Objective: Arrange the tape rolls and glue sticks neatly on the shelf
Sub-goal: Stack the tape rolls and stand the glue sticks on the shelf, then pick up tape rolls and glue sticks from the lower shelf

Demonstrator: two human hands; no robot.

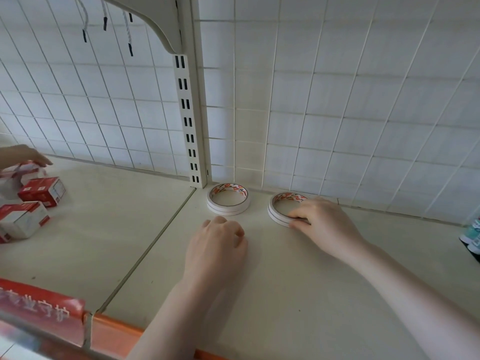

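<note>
Cream shelf [298, 294] against white wire-grid backing [363, 100], two stacks of tape rolls at the back edge.

Left stack of tape rolls [228, 202] flat in the corner beside the slotted upright [187, 120], two rolls high, untouched. Right stack of tape rolls [280, 213] flat near the backing, apart from the first, likewise two rolls high. Right hand [324, 222] curled over the right stack's near rim, fingertips pinching its edge. Left hand [220, 245] knuckles-up on the bare shelf just in front of the left stack, fingers curled under, holding nothing visible. Red-and-white boxes [33, 206] on the neighbouring shelf at far left, another person's hand [23, 155] above them. Teal-and-white items [474, 235] at the right edge, too cropped to identify.
</note>
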